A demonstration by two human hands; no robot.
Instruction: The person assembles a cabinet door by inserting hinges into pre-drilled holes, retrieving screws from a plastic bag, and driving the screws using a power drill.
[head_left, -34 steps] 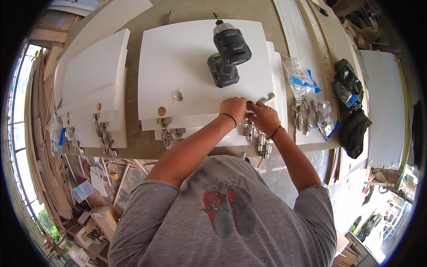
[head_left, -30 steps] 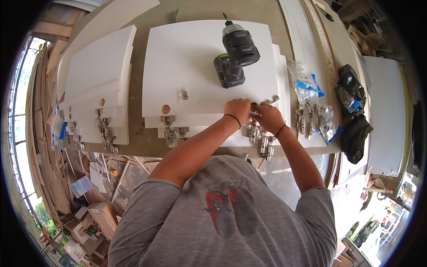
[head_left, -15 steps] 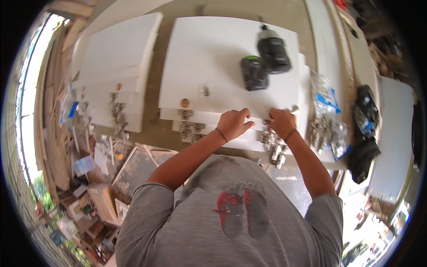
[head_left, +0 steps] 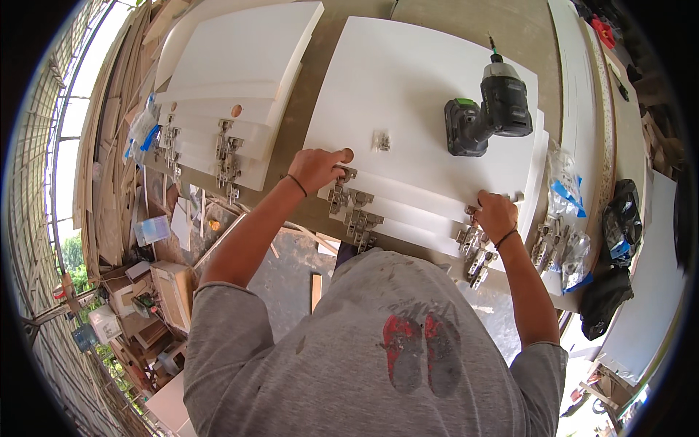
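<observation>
A stack of white boards (head_left: 408,80) lies on the table in front of me, each lower board showing along the front edge. At the top board's front left corner my left hand (head_left: 314,170) is closed on its edge, index finger by a round drilled hole (head_left: 347,155). My right hand (head_left: 498,217) pinches the same board's front edge near its right corner; its fingertips are partly hidden. Metal cabinet hinges (head_left: 360,221) sit along the stepped edges below my left hand, and more hinges (head_left: 477,256) below my right. A black cordless driver (head_left: 502,102) lies on the top board.
A small clear bag of screws (head_left: 381,140) rests on the top board. To the left is another stack of white boards (head_left: 240,51) with hinges (head_left: 227,156). Plastic bags (head_left: 564,178) and loose hinges (head_left: 546,246) lie at the right, beside black bags (head_left: 619,226).
My left hand has moved left from the middle of the front edge to the board's left corner and closed there. My right hand stays near the right corner. The view has shifted.
</observation>
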